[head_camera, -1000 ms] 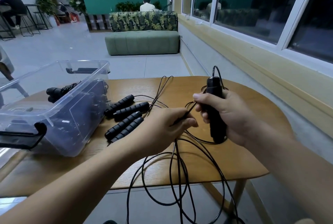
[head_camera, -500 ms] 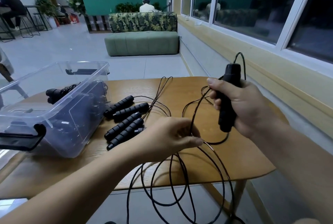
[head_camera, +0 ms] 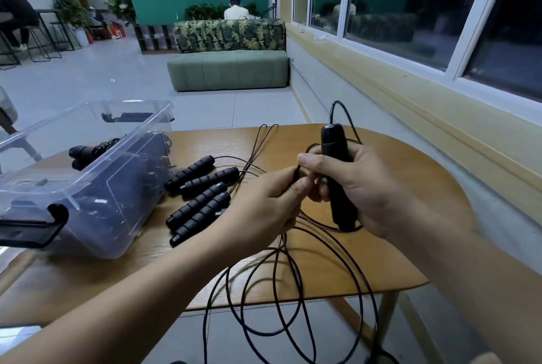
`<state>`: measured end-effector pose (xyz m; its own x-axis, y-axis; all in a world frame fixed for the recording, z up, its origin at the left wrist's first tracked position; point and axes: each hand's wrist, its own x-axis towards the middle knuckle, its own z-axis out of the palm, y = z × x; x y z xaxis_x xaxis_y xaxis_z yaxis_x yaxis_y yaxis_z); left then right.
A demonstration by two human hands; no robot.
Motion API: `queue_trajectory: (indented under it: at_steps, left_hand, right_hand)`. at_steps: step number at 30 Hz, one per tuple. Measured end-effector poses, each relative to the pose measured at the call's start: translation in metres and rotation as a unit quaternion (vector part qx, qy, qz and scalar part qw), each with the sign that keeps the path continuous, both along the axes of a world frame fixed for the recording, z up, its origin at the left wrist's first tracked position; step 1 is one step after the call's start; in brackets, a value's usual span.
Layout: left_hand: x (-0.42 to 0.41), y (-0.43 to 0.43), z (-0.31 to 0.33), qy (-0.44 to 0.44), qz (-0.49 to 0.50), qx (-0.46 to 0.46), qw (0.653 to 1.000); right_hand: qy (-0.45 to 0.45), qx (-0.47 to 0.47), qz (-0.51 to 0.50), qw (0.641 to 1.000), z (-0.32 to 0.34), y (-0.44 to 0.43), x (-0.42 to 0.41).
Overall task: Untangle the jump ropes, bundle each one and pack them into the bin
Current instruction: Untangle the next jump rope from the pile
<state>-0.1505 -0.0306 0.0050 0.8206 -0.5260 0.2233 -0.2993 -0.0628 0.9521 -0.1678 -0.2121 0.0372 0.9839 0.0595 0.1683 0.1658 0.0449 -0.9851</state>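
Jump rope handle [head_camera: 337, 179], smooth and black, stands nearly upright in our right hand [head_camera: 369, 190] above the middle of the wooden table [head_camera: 410, 246]. Its thin black cord [head_camera: 296, 299] falls in several loose loops over the near table edge toward the floor. Left of our hands, four ribbed handles [head_camera: 199, 196] lie side by side on the tabletop, and their thin cords run toward the far edge and behind our left hand [head_camera: 264, 208]. Beyond the table we see a green bench [head_camera: 231, 70]. Our right hand wraps its fingers round the smooth handle, with the thumb stretched toward the left hand. Our left hand pinches the cord between thumb and curled fingers, just beside that thumb. At the table's left end stands a clear plastic bin [head_camera: 96, 226], open-topped, with a dark bundled rope [head_camera: 85, 152] inside. We cannot tell through the wall how many ropes lie there.
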Motion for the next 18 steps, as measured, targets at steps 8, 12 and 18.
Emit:
queue_trajectory:
  at_steps: [8,12,18]
  left_hand:
    - [0.003,0.008,-0.005,-0.064,0.013,0.131,0.989]
    - [0.004,0.011,-0.007,-0.083,0.015,0.175,0.981]
    - [0.003,0.012,-0.003,-0.082,0.013,0.149,0.985]
  right_hand:
    - [0.014,0.100,-0.104,0.989,0.009,-0.030,0.017]
    - [0.030,0.188,-0.167,0.967,0.014,-0.055,0.027]
    - [0.073,0.080,-0.054,0.993,0.004,-0.031,0.011]
